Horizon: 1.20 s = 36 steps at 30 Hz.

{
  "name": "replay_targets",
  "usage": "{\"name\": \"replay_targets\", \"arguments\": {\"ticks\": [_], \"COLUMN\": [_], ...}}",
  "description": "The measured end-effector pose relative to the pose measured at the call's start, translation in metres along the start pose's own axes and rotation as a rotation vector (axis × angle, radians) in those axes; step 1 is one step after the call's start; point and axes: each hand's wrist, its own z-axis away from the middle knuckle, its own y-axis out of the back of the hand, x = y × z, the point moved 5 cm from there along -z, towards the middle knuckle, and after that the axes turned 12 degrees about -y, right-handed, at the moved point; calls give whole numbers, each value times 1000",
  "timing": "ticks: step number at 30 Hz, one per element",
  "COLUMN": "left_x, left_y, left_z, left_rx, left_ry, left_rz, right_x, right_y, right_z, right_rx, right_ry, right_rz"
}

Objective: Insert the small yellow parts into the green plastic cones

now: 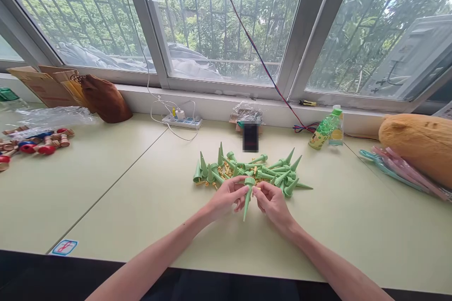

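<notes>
My left hand (229, 196) is closed around a green plastic watering spike (248, 197), its wide capped end up and its point toward the table's front edge. My right hand (274, 203) pinches a small yellow valve piece (259, 189) against the side of the spike; my fingertips hide most of it, and whether it sits in the spike I cannot tell. Just beyond both hands lies a loose pile of more green spikes (281, 169), some standing and some on their sides. Small yellow pieces (221, 170) are scattered among them.
Behind the pile are a dark pixelated block (250, 138) and a power strip (181, 121). A green-capped bottle (325, 128) and an orange plush toy (418, 146) are on the right. Wooden toys (47, 143) and a brown bag (104, 99) lie left. Windows line the back.
</notes>
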Motion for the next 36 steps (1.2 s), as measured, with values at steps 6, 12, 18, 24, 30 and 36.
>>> {"name": "replay_targets", "arguments": {"ticks": [6,12,18,24,30,36], "left_x": [2,1,-3,-1,1,-2], "left_y": [-2,-2,-1,-6,-8,-5], "left_z": [1,1,2,3,3,4], "left_rx": [13,5,49,28,-6,-4], "left_ry": [31,47,93,131,178,238], "left_rz": [13,28,76,180,292,307], "right_x": [-1,0,-2,-2,-9,-11], "right_y": [0,1,2,3,2,5], "right_z": [2,2,4,2,5,8], "right_rx": [0,8,13,25,27,103], "right_ry": [20,36,88,139,213,305], "right_rz": [19,45,103,155,216,264]}}
